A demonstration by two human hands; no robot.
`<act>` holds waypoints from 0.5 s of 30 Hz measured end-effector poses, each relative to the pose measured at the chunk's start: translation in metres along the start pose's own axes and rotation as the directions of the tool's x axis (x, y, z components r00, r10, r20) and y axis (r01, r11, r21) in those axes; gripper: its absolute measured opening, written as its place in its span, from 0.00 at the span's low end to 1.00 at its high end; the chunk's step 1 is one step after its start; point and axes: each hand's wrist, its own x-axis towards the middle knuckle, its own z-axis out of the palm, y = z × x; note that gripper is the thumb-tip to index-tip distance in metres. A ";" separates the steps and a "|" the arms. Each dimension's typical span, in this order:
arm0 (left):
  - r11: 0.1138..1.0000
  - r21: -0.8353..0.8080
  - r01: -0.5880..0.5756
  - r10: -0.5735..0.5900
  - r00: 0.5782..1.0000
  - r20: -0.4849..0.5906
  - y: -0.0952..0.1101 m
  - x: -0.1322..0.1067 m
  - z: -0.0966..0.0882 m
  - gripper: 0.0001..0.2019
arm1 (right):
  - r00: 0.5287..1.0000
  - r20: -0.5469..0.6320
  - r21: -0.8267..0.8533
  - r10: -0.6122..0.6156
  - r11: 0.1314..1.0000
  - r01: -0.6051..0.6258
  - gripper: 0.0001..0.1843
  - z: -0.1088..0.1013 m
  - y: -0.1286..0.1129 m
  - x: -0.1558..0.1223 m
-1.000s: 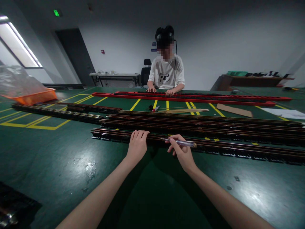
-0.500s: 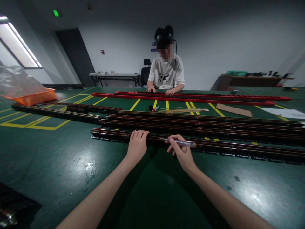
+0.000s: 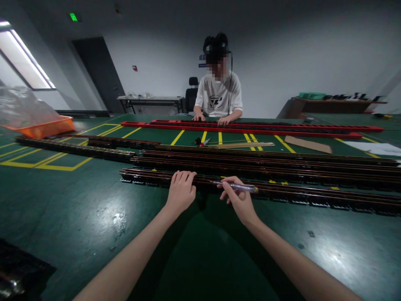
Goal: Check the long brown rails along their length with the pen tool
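Observation:
My right hand (image 3: 239,200) is closed around a slim screwdriver (image 3: 242,188) with a clear, purplish handle. Its thin shaft points left, and the tip is near the top of the closest long dark rail (image 3: 150,177). Coppery strips run lengthwise along this rail. Fingers of my left hand (image 3: 181,190) are wrapped over the same rail, left of the screwdriver tip, with the thumb on the near side. Just behind lie several similar dark rails (image 3: 282,161), side by side.
Across the green table (image 3: 103,217), a person (image 3: 217,94) has both hands at long red trays (image 3: 266,133). An orange basket (image 3: 52,126) with plastic bags stands left. Thin sticks (image 3: 244,145), a cardboard strip (image 3: 308,144) and white paper (image 3: 372,148) lie beyond the rails.
My left thumb has shifted slightly outward to the right. Otherwise both hands, the screwdriver and the rails look nearly the same.

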 end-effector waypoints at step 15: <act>1.000 -0.028 -0.004 0.004 1.000 -0.010 0.000 0.000 0.000 0.17 | 0.999 -0.031 -0.033 0.015 0.999 -0.016 0.19 -0.001 0.002 0.003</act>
